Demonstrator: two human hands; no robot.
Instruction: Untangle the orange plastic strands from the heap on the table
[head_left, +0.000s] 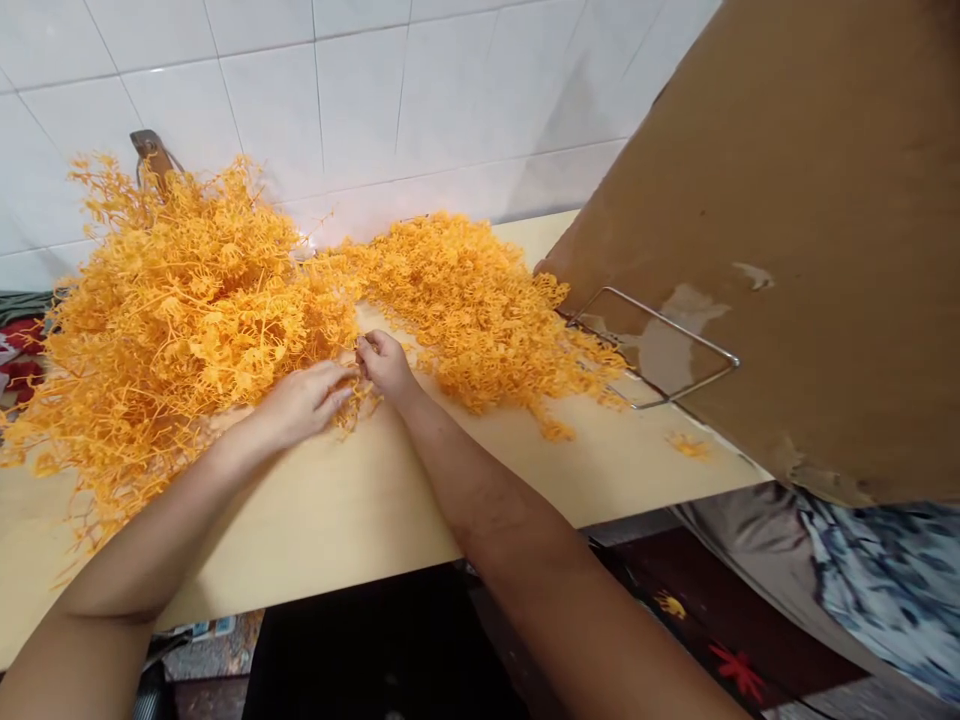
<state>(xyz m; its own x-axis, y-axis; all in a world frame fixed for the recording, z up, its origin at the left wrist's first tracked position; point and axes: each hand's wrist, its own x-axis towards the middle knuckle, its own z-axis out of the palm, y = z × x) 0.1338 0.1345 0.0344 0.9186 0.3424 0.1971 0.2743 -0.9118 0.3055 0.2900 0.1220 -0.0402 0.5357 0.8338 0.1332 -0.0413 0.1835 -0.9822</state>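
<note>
Work looks partway along: a bulky orange heap (210,310) crowds the table's (337,520) left end, a flatter orange pile (465,300) spreads from the back edge rightward; which is finished cannot be told. Right hand (388,366) pinches an orange sprig (349,411); left hand (304,402) curls beside it, grip unclear.

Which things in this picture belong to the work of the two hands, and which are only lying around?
Seemingly in use:
left hand
right hand
orange sprigs beside them
bushy orange heap
probably the flatter orange pile

Apparently just around:
cardboard panel
metal wire frame
red flower-shaped piece
</note>
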